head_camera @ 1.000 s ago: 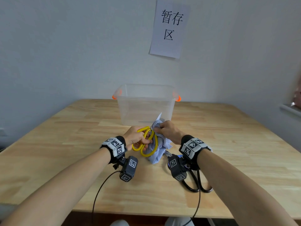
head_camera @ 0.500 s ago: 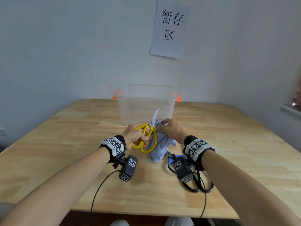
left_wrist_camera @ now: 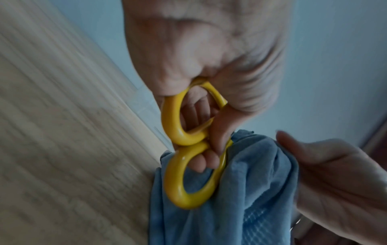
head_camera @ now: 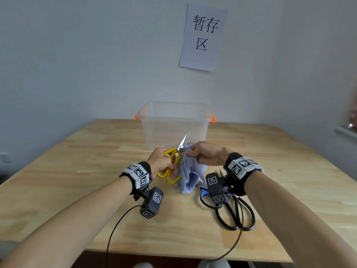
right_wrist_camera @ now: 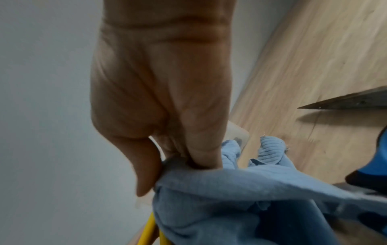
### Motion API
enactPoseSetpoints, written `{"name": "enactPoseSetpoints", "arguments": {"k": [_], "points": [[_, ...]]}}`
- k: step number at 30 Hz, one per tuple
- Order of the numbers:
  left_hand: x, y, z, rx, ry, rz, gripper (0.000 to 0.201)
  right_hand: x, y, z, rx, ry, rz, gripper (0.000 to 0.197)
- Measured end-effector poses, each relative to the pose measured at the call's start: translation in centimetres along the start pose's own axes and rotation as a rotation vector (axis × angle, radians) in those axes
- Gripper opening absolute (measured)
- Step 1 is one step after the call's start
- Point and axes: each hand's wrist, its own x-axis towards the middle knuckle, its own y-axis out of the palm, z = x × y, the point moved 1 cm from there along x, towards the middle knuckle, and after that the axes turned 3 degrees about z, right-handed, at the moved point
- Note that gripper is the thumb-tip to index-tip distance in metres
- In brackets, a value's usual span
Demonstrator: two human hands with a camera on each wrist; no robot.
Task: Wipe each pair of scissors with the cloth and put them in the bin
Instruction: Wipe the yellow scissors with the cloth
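The yellow-handled steel scissors [head_camera: 174,161] are held just before the clear plastic bin [head_camera: 173,122], left hand [head_camera: 160,161] fingers through the loops; the right hand [head_camera: 206,153] pinches the pale blue cloth [head_camera: 188,176] beside the bare blades. A careless wipe could nick fingertips.

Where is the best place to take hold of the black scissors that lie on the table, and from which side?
Probably at the two handle loops of the black scissors. They lie flat on the table with the loops at the near edge and the blades pointing away under the right hand, so come from the near side and above, fingers through or round the loops, well clear of the sharp tip.
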Motion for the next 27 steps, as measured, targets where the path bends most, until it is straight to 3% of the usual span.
{"name": "enactPoseSetpoints", "arguments": {"k": [7,15,18,22,27], "points": [[-0.1,0.3,-0.1,0.0,0.008,0.008,0.027,1.4,-1.1,-1.7,-0.03,-0.114,-0.205,0.027],[0.0,0.8,0.3,-0.034,0.001,-0.015,0.022,2.2,-1.1,-2.6,-0.004,-0.201,-0.405,0.047],[0.1,0.6,0.3,-0.057,0.003,-0.051,0.023,2.0,-0.6,-2.8,-0.062,-0.233,-0.333,0.043],[-0.1,0.6,0.1,-0.071,-0.017,0.003,0.023,1.9,-0.3,-3.4,-0.138,-0.324,-0.451,0.03],[-0.2,0.4,0.1,-0.069,-0.043,0.067,0.024,2.4,-0.3,-4.0,-0.175,-0.43,-0.547,0.031]]}}
